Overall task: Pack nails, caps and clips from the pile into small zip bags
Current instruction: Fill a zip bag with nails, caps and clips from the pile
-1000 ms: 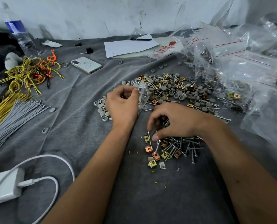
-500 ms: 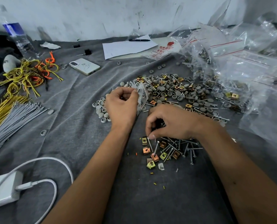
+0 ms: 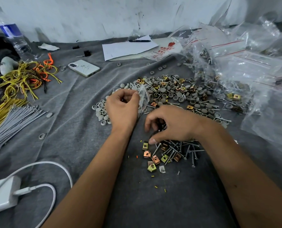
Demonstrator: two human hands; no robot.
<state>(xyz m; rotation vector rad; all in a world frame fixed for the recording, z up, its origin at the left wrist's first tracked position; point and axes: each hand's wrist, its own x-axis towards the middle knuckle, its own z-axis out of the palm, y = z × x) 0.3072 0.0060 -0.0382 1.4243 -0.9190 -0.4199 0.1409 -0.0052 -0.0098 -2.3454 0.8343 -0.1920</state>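
Bench far-left corner: water bottle (image 3: 13,38). Phone (image 3: 84,67) left of paper (image 3: 128,48). Charger (image 3: 2,194) near-left corner.

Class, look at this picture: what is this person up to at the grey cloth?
A person is sorting small hardware into bags. The left hand holds a small clear zip bag upright, pinched at its top. The right hand, fingers curled, picks at the near heap of nails and metal clips. A bigger mixed pile with grey caps lies just behind.
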